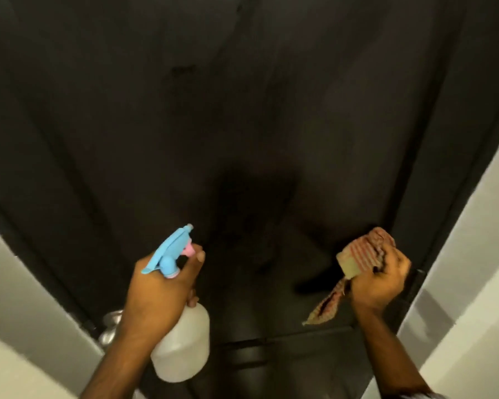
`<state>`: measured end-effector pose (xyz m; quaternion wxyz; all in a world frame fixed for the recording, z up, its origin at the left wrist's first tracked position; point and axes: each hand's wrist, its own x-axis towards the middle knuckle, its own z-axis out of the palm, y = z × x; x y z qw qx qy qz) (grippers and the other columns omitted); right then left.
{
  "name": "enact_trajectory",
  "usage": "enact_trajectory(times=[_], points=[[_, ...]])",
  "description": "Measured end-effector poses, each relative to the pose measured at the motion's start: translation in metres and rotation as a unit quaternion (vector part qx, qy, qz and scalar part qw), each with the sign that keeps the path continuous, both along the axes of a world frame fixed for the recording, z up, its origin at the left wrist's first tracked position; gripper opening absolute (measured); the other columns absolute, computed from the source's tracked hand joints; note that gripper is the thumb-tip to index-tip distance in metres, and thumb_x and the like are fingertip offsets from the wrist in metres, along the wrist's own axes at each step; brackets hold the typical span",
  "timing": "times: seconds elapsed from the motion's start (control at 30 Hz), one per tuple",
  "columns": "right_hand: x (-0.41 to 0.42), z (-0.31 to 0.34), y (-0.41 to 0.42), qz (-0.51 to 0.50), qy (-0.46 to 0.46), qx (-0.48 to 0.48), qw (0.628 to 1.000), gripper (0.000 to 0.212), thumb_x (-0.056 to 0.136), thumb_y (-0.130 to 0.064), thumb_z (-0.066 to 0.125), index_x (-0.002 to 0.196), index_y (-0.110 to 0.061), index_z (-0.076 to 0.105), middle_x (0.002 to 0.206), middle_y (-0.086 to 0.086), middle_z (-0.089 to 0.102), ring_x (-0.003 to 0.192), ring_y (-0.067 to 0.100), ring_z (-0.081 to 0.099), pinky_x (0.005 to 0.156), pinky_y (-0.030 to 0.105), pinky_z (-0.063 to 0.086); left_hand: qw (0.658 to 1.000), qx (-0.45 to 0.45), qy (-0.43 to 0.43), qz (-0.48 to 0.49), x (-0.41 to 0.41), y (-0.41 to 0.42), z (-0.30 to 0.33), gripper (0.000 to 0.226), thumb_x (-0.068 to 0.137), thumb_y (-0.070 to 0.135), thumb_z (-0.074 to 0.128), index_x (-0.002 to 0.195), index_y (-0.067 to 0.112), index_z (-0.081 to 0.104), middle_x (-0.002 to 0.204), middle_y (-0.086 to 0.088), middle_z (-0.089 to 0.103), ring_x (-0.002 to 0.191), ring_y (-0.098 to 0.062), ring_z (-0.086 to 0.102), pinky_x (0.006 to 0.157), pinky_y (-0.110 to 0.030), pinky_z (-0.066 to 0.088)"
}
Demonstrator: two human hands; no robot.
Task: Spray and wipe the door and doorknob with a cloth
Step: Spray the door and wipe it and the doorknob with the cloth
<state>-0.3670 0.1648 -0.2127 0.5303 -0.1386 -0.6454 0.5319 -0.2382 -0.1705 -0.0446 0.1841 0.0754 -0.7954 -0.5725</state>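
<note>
- The left hand (159, 286) gripped the spray bottle (182, 347), one finger curled at the pink trigger, nozzle aimed at the dark door (242, 110) just ahead.
- The right hand (378, 280) clenched the bunched striped cloth (363, 254), close to the door.
- The doorknob (110, 326) sat below the left wrist, untouched.
- No wet patch showed clearly; most of the job looked left to do.
- The bottle's contents couldn't be made out.

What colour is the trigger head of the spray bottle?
Light blue, with a pink nozzle part; the spray bottle shows in the head view.
</note>
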Motion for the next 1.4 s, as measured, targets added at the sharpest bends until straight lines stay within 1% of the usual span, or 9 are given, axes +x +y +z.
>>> enact_trajectory(times=[0.1, 0.23, 0.33, 0.47, 0.67, 0.83, 1.07, 1.2, 1.4], points=[[0.001, -0.005, -0.015, 0.010, 0.017, -0.049, 0.999, 0.043, 0.091, -0.005, 0.054, 0.130, -0.005, 0.071, 0.115, -0.019, 0.051, 0.113, 0.027, 0.062, 0.107, 0.034, 0.051, 0.999, 0.000, -0.023, 0.036, 0.007, -0.009, -0.019, 0.011, 0.089, 0.029, 0.076, 0.091, 0.019, 0.072, 0.058, -0.016, 0.065, 0.043, -0.020, 0.061, 0.051, -0.033, 0.059], [0.000, 0.018, -0.052, 0.025, 0.076, 0.012, 0.997, 0.037, 0.093, 0.007, 0.064, 0.129, 0.004, 0.072, 0.119, -0.016, 0.047, 0.114, -0.001, 0.056, 0.105, 0.023, 0.048, 0.994, -0.003, -0.063, 0.091, 0.023, -0.027, -0.044, 0.021, 0.087, 0.040, 0.074, 0.098, 0.022, 0.072, 0.062, -0.010, 0.068, 0.046, -0.018, 0.064, 0.052, -0.026, 0.059], [0.006, 0.041, -0.083, 0.056, 0.084, 0.075, 0.992, 0.049, 0.077, 0.020, 0.056, 0.122, 0.010, 0.072, 0.120, -0.011, 0.050, 0.113, 0.017, 0.057, 0.101, 0.021, 0.046, 0.985, -0.022, -0.099, 0.141, 0.036, -0.038, -0.060, 0.039, 0.083, 0.056, 0.069, 0.106, 0.024, 0.067, 0.069, -0.005, 0.070, 0.054, -0.014, 0.069, 0.051, -0.017, 0.052], [0.020, 0.054, -0.123, 0.080, 0.040, 0.120, 0.989, 0.059, 0.067, 0.021, 0.054, 0.123, 0.008, 0.071, 0.120, 0.033, 0.054, 0.115, 0.039, 0.057, 0.099, 0.009, 0.039, 0.979, -0.008, -0.126, 0.162, 0.053, -0.060, -0.081, 0.046, 0.081, 0.058, 0.066, 0.105, 0.019, 0.066, 0.067, -0.007, 0.070, 0.054, -0.019, 0.068, 0.053, -0.021, 0.054], [0.028, 0.014, -0.202, 0.183, 0.056, 0.195, 0.962, 0.046, 0.082, 0.007, 0.058, 0.125, 0.006, 0.073, 0.126, 0.018, 0.051, 0.122, 0.038, 0.058, 0.103, 0.045, 0.054, 0.975, 0.017, -0.163, 0.152, 0.072, -0.096, -0.105, 0.022, 0.091, 0.041, 0.069, 0.102, 0.024, 0.062, 0.070, -0.010, 0.068, 0.050, -0.016, 0.064, 0.045, -0.011, 0.048], [0.057, -0.020, -0.295, 0.336, 0.003, 0.234, 0.912, 0.054, 0.084, 0.005, 0.052, 0.133, -0.006, 0.071, 0.137, -0.002, 0.051, 0.131, 0.012, 0.052, 0.112, 0.036, 0.048, 0.968, 0.023, -0.203, 0.147, 0.084, -0.135, -0.121, 0.028, 0.090, 0.042, 0.068, 0.109, 0.022, 0.060, 0.071, -0.010, 0.068, 0.052, -0.019, 0.063, 0.049, -0.019, 0.054], [0.089, -0.040, -0.414, 0.482, -0.122, 0.240, 0.834, 0.047, 0.100, -0.039, 0.055, 0.145, -0.025, 0.061, 0.154, -0.001, 0.048, 0.140, 0.019, 0.053, 0.113, 0.038, 0.053, 0.955, 0.005, -0.264, 0.136, 0.096, -0.201, -0.137, 0.029, 0.092, 0.039, 0.070, 0.096, 0.012, 0.060, 0.069, -0.016, 0.071, 0.052, -0.026, 0.067, 0.063, -0.037, 0.064], [0.098, -0.069, -0.463, 0.384, -0.183, 0.441, 0.791, 0.051, 0.090, -0.060, 0.070, 0.135, -0.036, 0.063, 0.141, 0.001, 0.060, 0.129, 0.028, 0.059, 0.105, 0.047, 0.057, 0.949, -0.009, -0.291, 0.119, 0.104, -0.229, -0.142, 0.030, 0.097, 0.039, 0.064, 0.092, 0.010, 0.060, 0.080, -0.020, 0.076, 0.062, -0.024, 0.069, 0.069, -0.032, 0.063], [0.115, -0.054, -0.492, 0.256, -0.215, 0.436, 0.836, 0.031, 0.095, -0.050, 0.058, 0.100, -0.029, 0.080, 0.120, 0.003, 0.068, 0.118, 0.033, 0.061, 0.099, 0.055, 0.053, 0.949, -0.008, -0.299, 0.099, 0.116, -0.268, -0.155, 0.021, 0.094, 0.035, 0.068, 0.092, 0.019, 0.054, 0.084, -0.018, 0.074, 0.069, -0.030, 0.072, 0.077, -0.041, 0.064]])
